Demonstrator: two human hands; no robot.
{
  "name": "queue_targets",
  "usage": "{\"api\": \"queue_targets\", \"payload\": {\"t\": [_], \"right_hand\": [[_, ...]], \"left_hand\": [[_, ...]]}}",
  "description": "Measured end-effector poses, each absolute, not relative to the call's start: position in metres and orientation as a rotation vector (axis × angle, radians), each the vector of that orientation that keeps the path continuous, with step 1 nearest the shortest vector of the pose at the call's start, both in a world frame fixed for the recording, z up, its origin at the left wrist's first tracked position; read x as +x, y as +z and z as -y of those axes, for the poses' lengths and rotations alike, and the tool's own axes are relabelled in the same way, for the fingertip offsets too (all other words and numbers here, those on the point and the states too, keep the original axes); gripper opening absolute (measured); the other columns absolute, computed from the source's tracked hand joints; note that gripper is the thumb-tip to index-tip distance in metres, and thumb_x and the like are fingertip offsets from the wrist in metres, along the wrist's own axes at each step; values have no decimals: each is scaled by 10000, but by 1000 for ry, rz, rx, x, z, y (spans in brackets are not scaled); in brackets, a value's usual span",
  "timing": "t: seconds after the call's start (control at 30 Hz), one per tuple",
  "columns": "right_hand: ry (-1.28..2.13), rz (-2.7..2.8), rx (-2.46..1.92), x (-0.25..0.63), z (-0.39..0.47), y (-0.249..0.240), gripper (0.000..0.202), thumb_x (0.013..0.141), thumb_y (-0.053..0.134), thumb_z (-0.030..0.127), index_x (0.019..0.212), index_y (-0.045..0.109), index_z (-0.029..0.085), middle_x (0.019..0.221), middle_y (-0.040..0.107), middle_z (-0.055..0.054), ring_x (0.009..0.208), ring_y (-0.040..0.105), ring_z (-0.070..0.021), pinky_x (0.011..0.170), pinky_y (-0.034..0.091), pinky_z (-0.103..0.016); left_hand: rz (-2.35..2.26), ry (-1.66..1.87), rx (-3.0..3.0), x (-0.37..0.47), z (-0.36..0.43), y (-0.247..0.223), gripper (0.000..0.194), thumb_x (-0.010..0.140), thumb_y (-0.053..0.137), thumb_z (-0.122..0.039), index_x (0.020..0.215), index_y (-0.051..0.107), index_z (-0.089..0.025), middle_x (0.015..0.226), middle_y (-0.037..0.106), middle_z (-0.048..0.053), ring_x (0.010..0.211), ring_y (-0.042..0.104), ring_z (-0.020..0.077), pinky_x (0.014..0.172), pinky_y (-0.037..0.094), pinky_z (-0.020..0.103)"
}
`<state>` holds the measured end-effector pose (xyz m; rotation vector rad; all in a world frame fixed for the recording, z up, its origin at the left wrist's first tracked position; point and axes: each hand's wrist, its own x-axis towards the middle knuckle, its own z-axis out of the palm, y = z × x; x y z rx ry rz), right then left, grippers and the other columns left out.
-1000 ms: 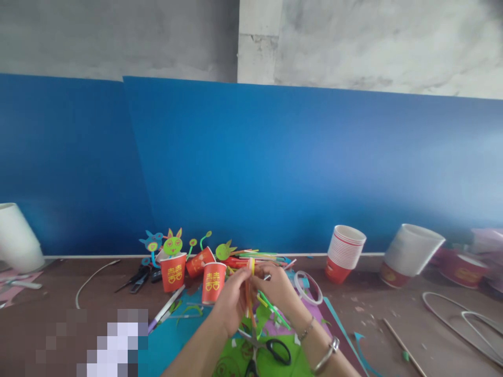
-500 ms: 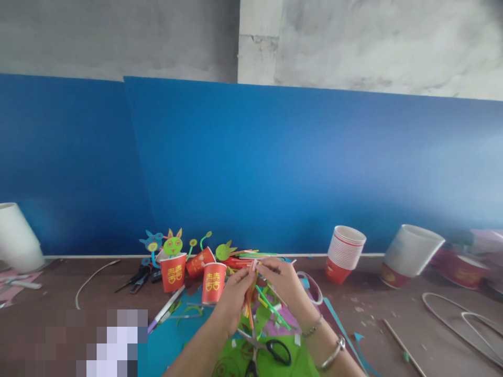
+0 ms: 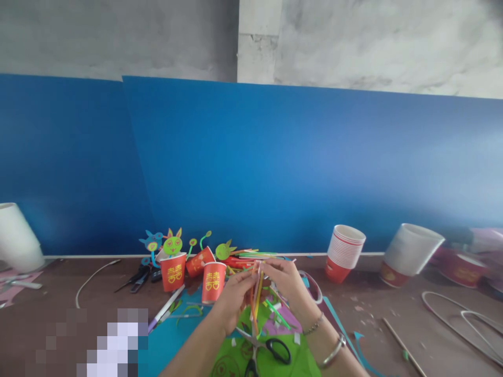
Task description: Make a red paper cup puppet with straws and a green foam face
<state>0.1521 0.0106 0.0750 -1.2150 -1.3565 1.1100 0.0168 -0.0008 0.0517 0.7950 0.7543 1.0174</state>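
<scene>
Far left of our left hand (image 3: 231,299): white cup stack (image 3: 19,238), leaning, pink sheet (image 3: 21,288) below it. Next in toward us, white cable (image 3: 88,283), then dark tools (image 3: 141,277). Nearer the left hand: red cup (image 3: 173,275) with green cat-face cutout (image 3: 173,245) at its rim, white-and-purple pen (image 3: 167,309) in front, tipped red cup (image 3: 200,262), then upright red cup (image 3: 213,288) just beside the hand. Left hand is pinching a few loose straws (image 3: 257,298), orange and yellow among them; they're between our hands, hanging down at a slant. Below both hands: scissors (image 3: 261,350), handles spread, on green paper (image 3: 302,361). Right hand (image 3: 286,283) has its fingertips at the top end of the same straws; can't tell how firm that grip is. Green straw (image 3: 277,314) lies below the right hand, over purple paper (image 3: 291,315). Just right of that hand, tape roll (image 3: 318,290), partly hidden. Further right: red-and-white cup stack (image 3: 346,254), thin stick (image 3: 403,345) closer to us, plastic-wrapped cups (image 3: 411,256) beyond it, and red bowl (image 3: 466,269) well apart at far right.
</scene>
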Motion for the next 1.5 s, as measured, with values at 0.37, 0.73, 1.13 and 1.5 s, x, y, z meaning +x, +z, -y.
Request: {"api": "queue_targets", "payload": {"t": [0.37, 0.73, 1.13, 1.5], "right_hand": [[1127, 1302, -1185, 159, -14, 73, 325, 679, 719, 460, 630, 724, 139, 613, 648, -32, 582, 515, -146, 566, 366, -260], [1225, 939, -1059, 151, -18, 69, 285, 625, 768, 417, 656, 714, 138, 599, 668, -35, 553, 556, -145, 548, 413, -252], [1267, 943, -1033, 155, -21, 68, 282, 601, 789, 400, 623, 693, 136, 588, 645, -22, 532, 519, -115, 544, 399, -239], [1214, 1123, -1092, 159, -22, 66, 395, 628, 745, 527, 608, 661, 141, 527, 576, -6, 483, 458, -113, 481, 336, -245]], "left_hand": [[-765, 1515, 421, -4, -16, 55, 268, 572, 832, -270, 756, 696, -130, 566, 569, -36, 492, 489, 55, 455, 399, 156], [-793, 1395, 537, 11, -6, 47, 283, 514, 856, -258, 693, 695, -108, 600, 656, 11, 547, 561, 84, 517, 435, 174], [-897, 1209, 733, 9, -6, 46, 241, 562, 807, -298, 670, 674, -129, 591, 662, 19, 518, 530, 91, 520, 370, 203], [-1004, 964, 1002, -4, -10, 53, 266, 599, 752, -279, 836, 741, -159, 535, 636, 9, 463, 458, 99, 496, 281, 223]]}}
